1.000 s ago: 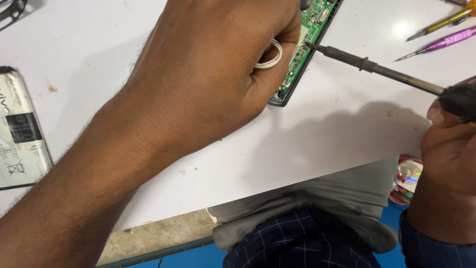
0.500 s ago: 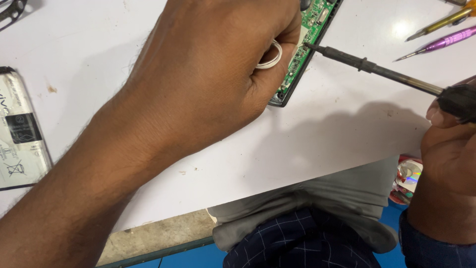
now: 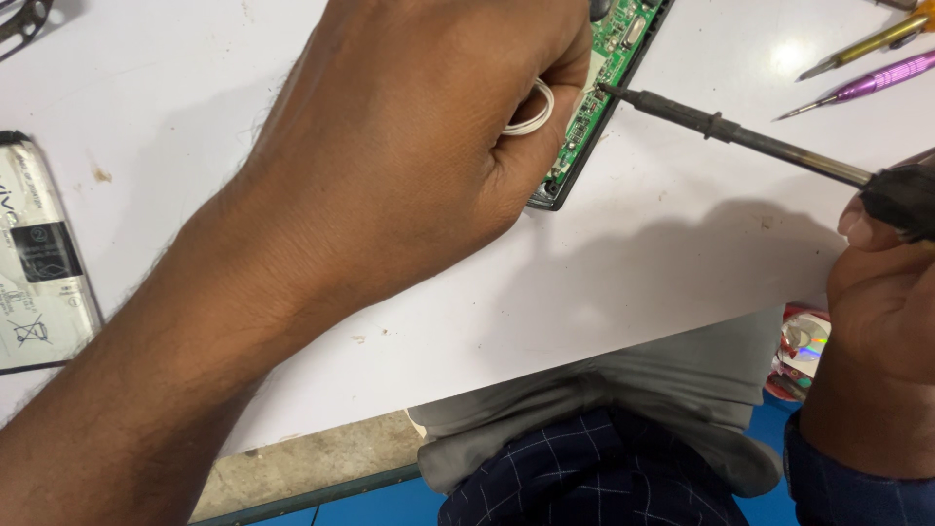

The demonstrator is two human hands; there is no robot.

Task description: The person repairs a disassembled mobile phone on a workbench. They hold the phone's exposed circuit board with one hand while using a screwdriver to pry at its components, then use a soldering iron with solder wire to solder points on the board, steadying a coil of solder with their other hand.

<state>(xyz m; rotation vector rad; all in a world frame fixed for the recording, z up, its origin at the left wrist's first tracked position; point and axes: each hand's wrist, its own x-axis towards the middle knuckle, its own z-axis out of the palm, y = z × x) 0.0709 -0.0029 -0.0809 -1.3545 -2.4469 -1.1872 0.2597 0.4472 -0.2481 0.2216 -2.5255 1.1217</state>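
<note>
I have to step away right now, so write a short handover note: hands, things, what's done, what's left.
Left hand: fisted over the green board, pinning it to the white table, a loop of white wire in its fingers.
Right hand: grips the soldering iron, tip touching the board's edge.
Battery lies far left; two screwdrivers top right.
Done: cannot tell.
Left: the joint under the tip.

You see a glossy green fibreglass-looking circuit board [image 3: 606, 86], a dull dark metal soldering iron shaft [image 3: 740, 136], and a matt, scuffed white tabletop [image 3: 623, 282].
</note>
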